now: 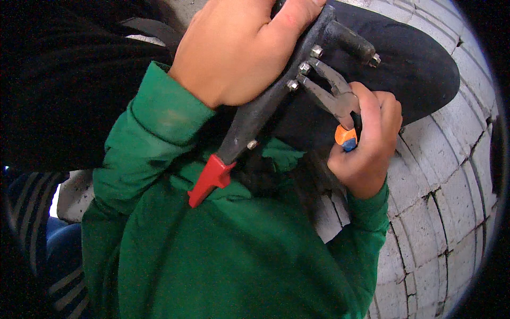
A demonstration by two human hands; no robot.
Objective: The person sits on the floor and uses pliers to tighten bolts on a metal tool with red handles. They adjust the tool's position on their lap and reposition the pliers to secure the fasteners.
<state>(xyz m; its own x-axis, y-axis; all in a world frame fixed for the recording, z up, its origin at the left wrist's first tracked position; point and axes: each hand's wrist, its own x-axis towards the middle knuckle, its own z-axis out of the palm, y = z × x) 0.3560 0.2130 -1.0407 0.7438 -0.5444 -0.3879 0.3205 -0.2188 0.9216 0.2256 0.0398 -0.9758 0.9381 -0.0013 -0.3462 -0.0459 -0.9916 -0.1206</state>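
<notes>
My left hand [228, 53] lies over the upper part of a black metal bar [257, 117], its thumb pressed along the bar's top end. Fingertips on that hand run out of the frame. Several silver nuts and bolt ends [304, 68] stick out of the bar, which carries a red end piece [211, 181] at its lower end. Curled around the handles of a pair of pliers [338, 101], my right hand [372, 138] shows orange and blue grips. The plier jaws are spread, their tips at the middle nut. Behind them is a black, round-ended board [414, 64].
A short black peg [350, 41] with a silver nut juts from the bar over the board. Grey paving blocks [425, 212] cover the ground at right. Dark striped fabric [32, 212] is at the far left, beside a grey stone-like block [77, 196].
</notes>
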